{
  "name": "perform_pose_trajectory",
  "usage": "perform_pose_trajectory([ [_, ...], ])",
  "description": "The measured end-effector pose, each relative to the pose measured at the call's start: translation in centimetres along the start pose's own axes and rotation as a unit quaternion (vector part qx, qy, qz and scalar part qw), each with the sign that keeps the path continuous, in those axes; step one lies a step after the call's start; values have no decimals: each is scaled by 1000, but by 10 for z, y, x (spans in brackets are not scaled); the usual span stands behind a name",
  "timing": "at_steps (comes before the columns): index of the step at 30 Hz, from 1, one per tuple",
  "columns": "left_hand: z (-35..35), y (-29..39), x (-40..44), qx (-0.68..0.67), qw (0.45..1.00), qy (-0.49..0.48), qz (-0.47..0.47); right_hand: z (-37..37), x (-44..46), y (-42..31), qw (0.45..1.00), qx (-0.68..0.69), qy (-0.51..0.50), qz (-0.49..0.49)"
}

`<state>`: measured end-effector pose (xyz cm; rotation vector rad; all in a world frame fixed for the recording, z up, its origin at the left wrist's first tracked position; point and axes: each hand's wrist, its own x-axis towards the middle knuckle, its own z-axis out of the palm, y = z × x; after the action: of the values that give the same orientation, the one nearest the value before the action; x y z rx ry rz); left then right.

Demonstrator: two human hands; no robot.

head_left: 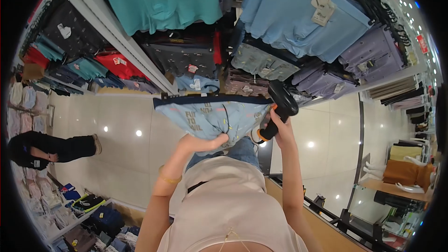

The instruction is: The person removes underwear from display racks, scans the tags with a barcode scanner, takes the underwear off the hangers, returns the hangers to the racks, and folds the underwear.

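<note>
A pair of light-blue printed shorts (200, 117) with a navy waistband is spread out in front of my body, its lettering partly readable. My left hand (203, 144) is closed on the lower part of the shorts, thumb across the cloth. In my right hand (283, 129) is a black barcode scanner (283, 101) with orange trim, fingers wrapped round its handle. The scanner's head lies beside the right end of the waistband. Whether my right fingers also pinch the cloth there, I cannot tell.
Racks ahead hold teal garments (163, 2), light-blue garments (298, 16) and purple ones (373, 56). A person in dark clothes (60, 151) stands at the left. Folded clothes fill a shelf (105, 219) at lower left. A dark rail (336, 219) runs behind at right.
</note>
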<state>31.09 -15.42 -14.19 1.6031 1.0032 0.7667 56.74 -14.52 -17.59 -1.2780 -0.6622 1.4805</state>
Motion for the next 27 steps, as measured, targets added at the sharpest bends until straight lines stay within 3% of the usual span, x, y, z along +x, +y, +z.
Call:
perform_pose_trajectory([
  [1,4,2,6,74,997,-30,7,-5,4,2,1000,24,13,15],
  [4,18,5,26,150,969,45,190,-20,19,5,995,89,37,38],
  [7,32,-8,54,197,961,-110,159,-46,39,11,991,124,44,33],
  [9,42,-11,69,157,966,-144,143,-63,54,13,987,139,77,40],
  [11,62,-12,85,14,981,-161,103,-83,71,20,980,166,105,26],
  [13,69,-7,99,200,961,-180,61,-100,84,23,970,203,130,-6],
  [16,71,-15,138,-14,929,-294,-225,-127,98,14,943,271,176,-74],
  [17,77,-33,146,-194,936,-196,-218,-136,101,8,937,275,194,-94],
  [18,82,-63,154,-365,904,-91,-201,-143,104,1,934,277,199,-103],
  [19,85,-81,161,-521,835,17,-176,-149,108,-5,931,280,205,-112],
  [22,84,-88,194,-585,790,86,-164,-170,125,-9,928,286,205,-122],
  [27,92,-89,247,-548,800,122,-210,-185,147,-12,916,347,177,-94],
])
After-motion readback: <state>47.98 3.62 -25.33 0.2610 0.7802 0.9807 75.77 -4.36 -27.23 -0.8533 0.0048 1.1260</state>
